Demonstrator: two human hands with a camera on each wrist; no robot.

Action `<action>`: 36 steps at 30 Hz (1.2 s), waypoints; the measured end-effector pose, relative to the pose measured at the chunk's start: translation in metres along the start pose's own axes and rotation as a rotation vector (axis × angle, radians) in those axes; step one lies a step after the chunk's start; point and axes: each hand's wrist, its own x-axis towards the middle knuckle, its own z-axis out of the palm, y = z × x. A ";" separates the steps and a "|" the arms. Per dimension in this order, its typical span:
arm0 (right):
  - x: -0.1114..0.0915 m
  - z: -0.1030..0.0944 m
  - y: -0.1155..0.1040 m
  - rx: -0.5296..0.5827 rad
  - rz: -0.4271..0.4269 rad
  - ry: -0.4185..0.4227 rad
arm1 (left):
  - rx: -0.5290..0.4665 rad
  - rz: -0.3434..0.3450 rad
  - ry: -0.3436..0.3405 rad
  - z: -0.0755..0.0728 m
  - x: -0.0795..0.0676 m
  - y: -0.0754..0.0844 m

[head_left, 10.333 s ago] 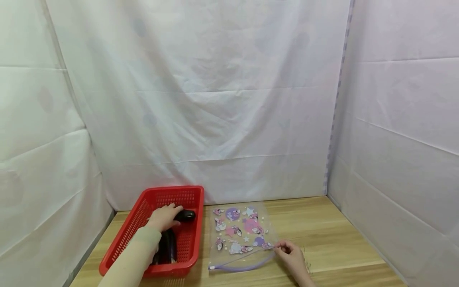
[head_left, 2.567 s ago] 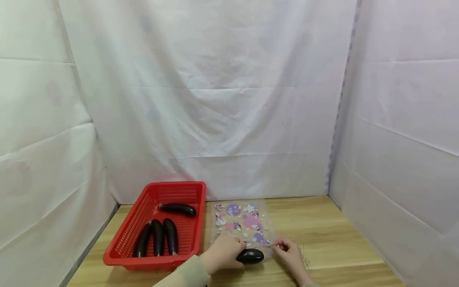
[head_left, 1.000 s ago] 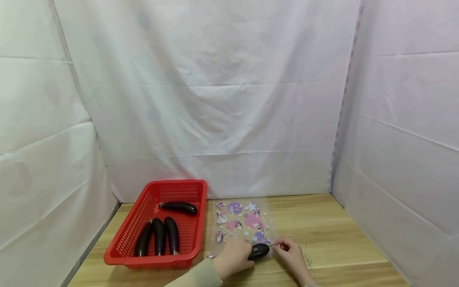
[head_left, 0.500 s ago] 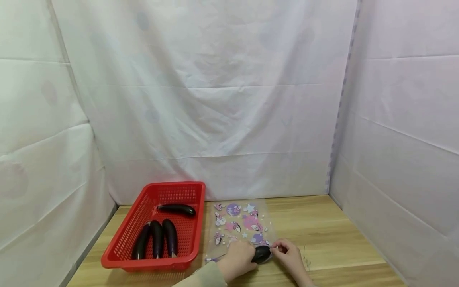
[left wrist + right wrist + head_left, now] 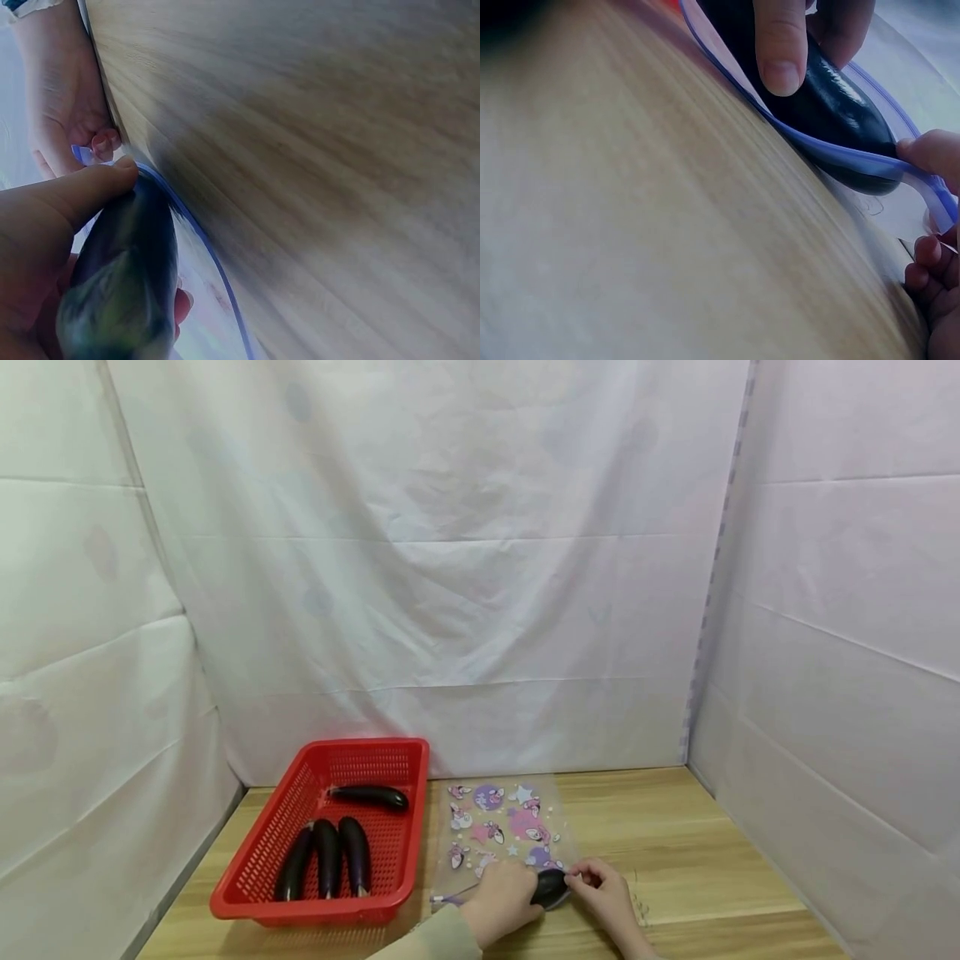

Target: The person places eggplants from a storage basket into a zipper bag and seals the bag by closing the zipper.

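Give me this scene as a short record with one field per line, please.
Left grip: holds an eggplant, its far end inside the bag's mouth
Right grip: pinches the bag's purple edge
Bag: clear, with a colorful print, lying on the table
Basket: red, left of the bag
Basket contents: four eggplants, one lying crosswise
Table: wood-grain top
Backdrop: whitish cloth
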 end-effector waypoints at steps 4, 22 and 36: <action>0.000 0.000 0.001 0.037 -0.030 -0.012 | -0.018 0.002 -0.013 -0.003 0.000 0.002; -0.009 -0.004 -0.036 0.067 -0.057 -0.033 | -0.023 0.020 0.027 0.001 0.003 0.006; -0.009 -0.005 -0.035 0.055 -0.073 -0.038 | -0.244 0.118 -0.117 -0.023 -0.029 -0.008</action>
